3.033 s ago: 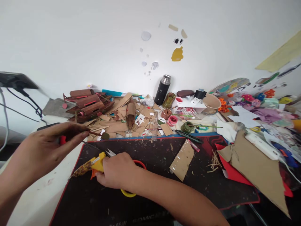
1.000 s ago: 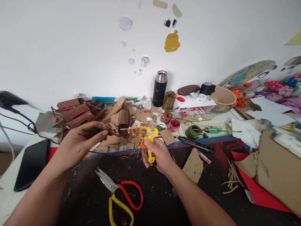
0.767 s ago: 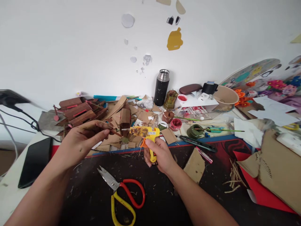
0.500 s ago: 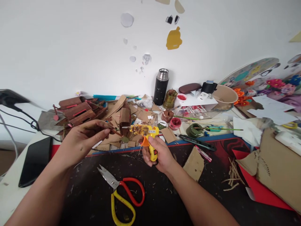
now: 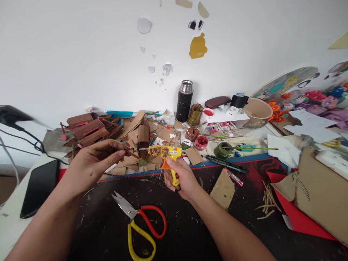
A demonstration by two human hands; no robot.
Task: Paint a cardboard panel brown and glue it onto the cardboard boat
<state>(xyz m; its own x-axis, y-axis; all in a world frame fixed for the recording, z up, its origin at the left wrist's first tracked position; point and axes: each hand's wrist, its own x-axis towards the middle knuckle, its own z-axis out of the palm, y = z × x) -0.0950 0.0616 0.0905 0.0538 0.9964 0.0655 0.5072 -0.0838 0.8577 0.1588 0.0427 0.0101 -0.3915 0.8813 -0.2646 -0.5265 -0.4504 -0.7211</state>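
Note:
My right hand (image 5: 178, 175) is wrapped round the handle of a yellow glue gun (image 5: 163, 151) with an orange trigger. Brown stains cover its barrel, and its nozzle points left. Between the thumb and fingers of my left hand (image 5: 102, 159) is a thin brown strip (image 5: 132, 154), slanting down to the right, just short of the nozzle. Both hands have paint-like smears on the fingers. Below them, scissors (image 5: 140, 221) with one red and one yellow handle lie spread on the dark mat (image 5: 106, 232).
Brown painted cardboard pieces (image 5: 89, 130) and scraps are heaped behind my hands. A black flask (image 5: 185, 101), open paint jars (image 5: 201, 142) and a dark cutter (image 5: 227, 164) stand or lie to the right. A black phone (image 5: 39, 188) lies at the left.
The glue gun sits slightly lower and further left, its nozzle a little nearer my left hand. The whole view has shifted slightly. Both grips are unchanged.

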